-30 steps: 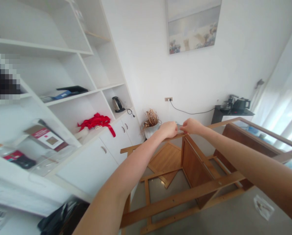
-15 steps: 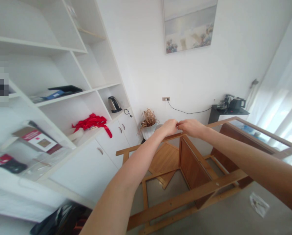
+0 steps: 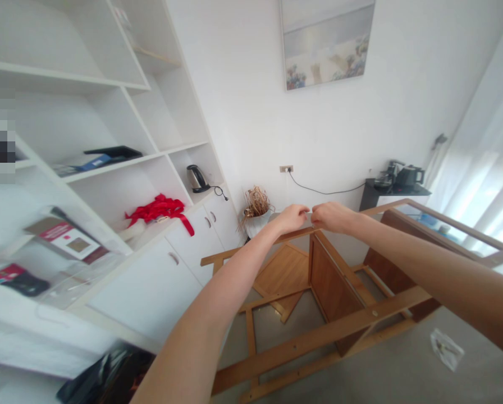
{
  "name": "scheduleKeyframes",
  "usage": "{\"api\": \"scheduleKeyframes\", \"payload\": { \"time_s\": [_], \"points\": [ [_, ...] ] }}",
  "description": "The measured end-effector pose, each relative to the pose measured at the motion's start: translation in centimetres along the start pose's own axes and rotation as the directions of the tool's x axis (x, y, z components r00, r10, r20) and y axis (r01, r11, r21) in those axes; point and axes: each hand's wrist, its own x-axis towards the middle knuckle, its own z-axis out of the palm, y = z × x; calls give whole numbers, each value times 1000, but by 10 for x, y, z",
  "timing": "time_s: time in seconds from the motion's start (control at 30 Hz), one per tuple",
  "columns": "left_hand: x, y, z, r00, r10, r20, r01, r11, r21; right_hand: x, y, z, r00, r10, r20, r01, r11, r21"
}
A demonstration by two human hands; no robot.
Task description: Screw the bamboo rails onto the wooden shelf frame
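Observation:
A half-built wooden furniture frame of brown rails and panels lies on the grey floor. Both my arms reach out over it to its far top rail. My left hand is closed in a pinch just above that rail. My right hand is closed too, its fingertips almost touching the left ones. A small thin pale piece shows between the two pinches; I cannot make out what it is. A brown panel stands upright right below my hands.
White shelves and cabinets run along the left, with a red cloth, a kettle and boxes. A potted dry plant stands in the corner. A black side table holds kettles. A clear plastic bag lies on the floor.
My hands came together at the far rail half a second ago and have now parted slightly. The view shifted a little to the right and down.

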Motion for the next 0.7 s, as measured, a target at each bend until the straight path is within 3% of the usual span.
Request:
{"api": "scheduleKeyframes", "payload": {
  "time_s": [0.17, 0.33, 0.5, 0.7],
  "points": [
    [-12, 3, -8, 996, -84, 22, 84, 996, 19, 9, -8, 3, 977, 212, 26, -212, 956, 200],
    [-29, 15, -11, 984, -91, 153, 90, 996, 13, 18, -8, 10, 923, 347, 167, -384, 804, 455],
    [-35, 30, -6, 971, -49, 234, 28, 995, 91, 18, -6, 16, 899, 388, 203, -427, 672, 605],
    [-34, 31, -12, 980, -95, 178, 38, 954, 298, 19, -6, 22, 889, 413, 198, -437, 633, 639]
  ]
}}
